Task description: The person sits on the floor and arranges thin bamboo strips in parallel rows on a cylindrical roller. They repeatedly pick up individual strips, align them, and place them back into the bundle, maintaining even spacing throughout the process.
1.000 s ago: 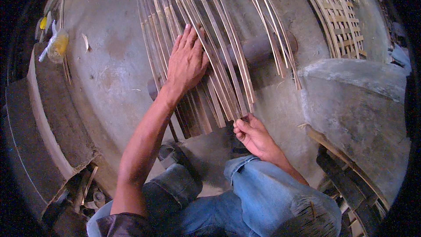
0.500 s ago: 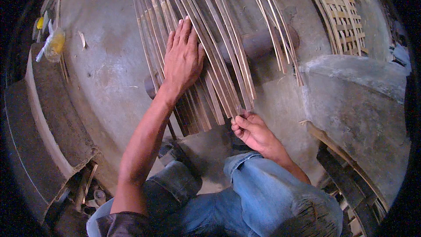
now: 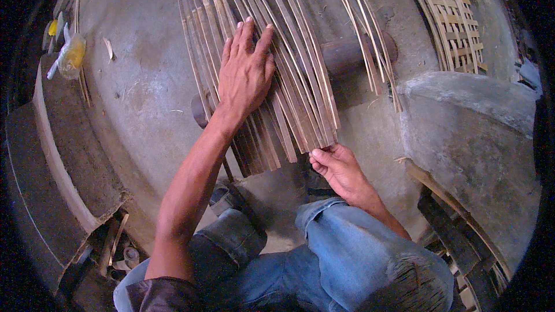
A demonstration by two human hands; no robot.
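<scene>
Long, thin bamboo strips (image 3: 287, 110) run side by side from the far edge down toward my knees, resting across a dark round log (image 3: 347, 56). My left hand (image 3: 245, 78) lies palm down on them with its fingers spread. At the near ends of the strips, my right hand (image 3: 338, 167) is closed, thumb against fingers, pinching the end of a bamboo strip. Its curled fingers partly hide that end. A few looser strips (image 3: 370, 52) lie apart to the right, over the same log.
At the far right lies a woven bamboo panel (image 3: 451, 23). A clear plastic bag (image 3: 72, 58) with something yellow sits at the left. Raised concrete (image 3: 474, 104) rises on the right, near a wooden stick (image 3: 451, 208). My jeans-covered legs (image 3: 358, 248) fill the near side.
My left hand has shifted slightly right and its fingers have spread apart. The strips by my right hand now lie closer together; that hand has barely moved and keeps its pinch.
</scene>
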